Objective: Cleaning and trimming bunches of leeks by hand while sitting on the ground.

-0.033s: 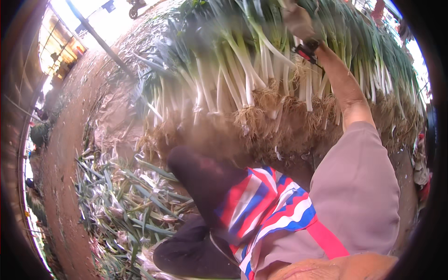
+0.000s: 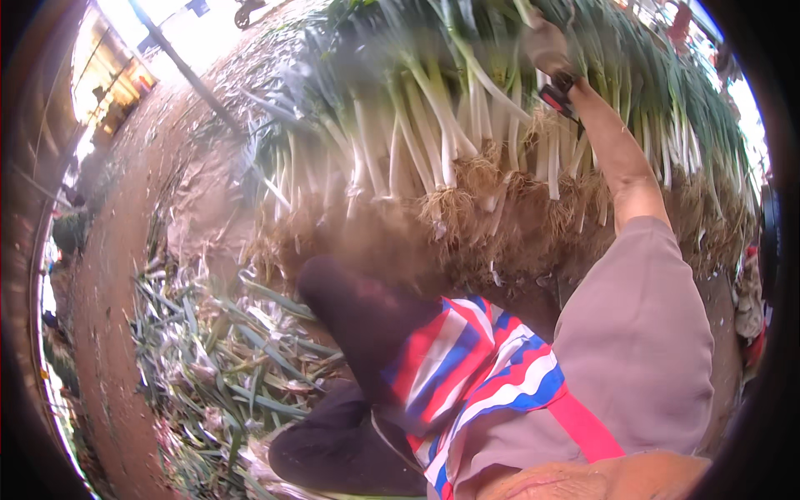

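My right hand (image 2: pixel 547 48), in a brownish glove with a dark band and a red-and-black piece at the wrist, reaches to the far edge of the view. It is closed on a pale green leek stalk (image 2: pixel 524 12), of which only a short piece shows. Beneath and around it, a long heap of leeks (image 2: pixel 433 125) lies with green leaves pointing away and white shanks and brown roots toward me. The fingertips are partly hidden and blurred. My left hand is out of view.
My bent, dark-trousered leg (image 2: pixel 358 308) and a striped red, white and blue apron (image 2: pixel 483 358) are beside the heap. Stripped leek leaves (image 2: pixel 242 358) litter the ground at the left. Beyond them runs a brown dirt floor (image 2: pixel 108 333); a slanting pole (image 2: pixel 183 67) stands at the far left.
My right hand has moved slightly right and down, with the pale green stalk moving along with it. The leek heap and my legs stay nearly as they were.
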A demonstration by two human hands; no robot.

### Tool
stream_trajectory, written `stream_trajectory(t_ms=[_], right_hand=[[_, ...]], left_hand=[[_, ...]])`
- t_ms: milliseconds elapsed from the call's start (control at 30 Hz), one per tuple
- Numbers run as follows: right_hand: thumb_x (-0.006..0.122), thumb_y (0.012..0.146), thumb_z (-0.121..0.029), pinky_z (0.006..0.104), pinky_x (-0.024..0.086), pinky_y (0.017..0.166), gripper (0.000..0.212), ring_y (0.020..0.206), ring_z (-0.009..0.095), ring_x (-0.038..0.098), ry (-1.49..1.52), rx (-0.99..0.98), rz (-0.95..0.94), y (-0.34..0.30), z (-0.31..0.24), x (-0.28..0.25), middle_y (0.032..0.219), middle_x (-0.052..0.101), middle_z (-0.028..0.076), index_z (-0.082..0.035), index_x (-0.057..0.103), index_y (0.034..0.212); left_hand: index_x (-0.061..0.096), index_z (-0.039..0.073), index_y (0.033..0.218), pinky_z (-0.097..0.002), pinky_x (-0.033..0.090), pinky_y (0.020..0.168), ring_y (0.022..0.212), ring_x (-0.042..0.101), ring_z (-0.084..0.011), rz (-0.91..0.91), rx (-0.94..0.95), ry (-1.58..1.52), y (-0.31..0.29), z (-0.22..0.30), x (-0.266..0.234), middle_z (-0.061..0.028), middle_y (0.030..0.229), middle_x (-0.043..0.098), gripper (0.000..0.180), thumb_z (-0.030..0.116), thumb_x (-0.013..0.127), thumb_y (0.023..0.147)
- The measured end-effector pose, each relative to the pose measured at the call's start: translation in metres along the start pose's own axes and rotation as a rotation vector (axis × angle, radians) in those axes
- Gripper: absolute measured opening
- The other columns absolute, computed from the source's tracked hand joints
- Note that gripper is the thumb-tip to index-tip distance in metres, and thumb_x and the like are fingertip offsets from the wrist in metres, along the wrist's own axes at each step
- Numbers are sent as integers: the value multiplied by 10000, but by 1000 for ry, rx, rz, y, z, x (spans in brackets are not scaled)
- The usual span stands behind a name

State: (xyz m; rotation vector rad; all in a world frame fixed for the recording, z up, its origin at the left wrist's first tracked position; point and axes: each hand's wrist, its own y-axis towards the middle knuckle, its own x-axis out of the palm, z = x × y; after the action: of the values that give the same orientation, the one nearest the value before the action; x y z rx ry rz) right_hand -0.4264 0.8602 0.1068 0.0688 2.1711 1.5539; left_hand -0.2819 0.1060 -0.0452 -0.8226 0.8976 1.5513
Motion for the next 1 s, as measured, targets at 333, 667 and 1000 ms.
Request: stream_trajectory(t_ms=[333, 667, 1000], right_hand=[[549, 877, -248, 388, 444, 779, 223, 892, 303, 584, -240, -145, -818, -7, 162, 47, 985, 603, 158, -61, 581, 993], [660, 839, -35, 303, 413, 1009, 472, 1157, 221, 569, 747, -496, -1130, -195, -256, 19, 1259, 609, 123, -16, 554, 1298], [828, 679, -103, 350, 465, 968, 718, 1115, 244, 580, 1550, -796, -1751, -308, -563, -208, 1212, 590, 165, -12, 497, 1310]], left_hand=[[459, -35, 1286, -380, 523, 708, 842, 619, -265, 117, -256, 60, -112, -117, -84, -167, 1050, 616, 714, 218, 780, 700], [536, 0, 1229, -307, 482, 740, 862, 594, -186, 183, -602, -709, -155, -127, -107, -80, 996, 616, 517, 21, 670, 730], [572, -19, 1128, -358, 494, 768, 864, 629, -267, 88, -539, -158, -148, -65, -97, -161, 949, 646, 495, 201, 756, 724]])
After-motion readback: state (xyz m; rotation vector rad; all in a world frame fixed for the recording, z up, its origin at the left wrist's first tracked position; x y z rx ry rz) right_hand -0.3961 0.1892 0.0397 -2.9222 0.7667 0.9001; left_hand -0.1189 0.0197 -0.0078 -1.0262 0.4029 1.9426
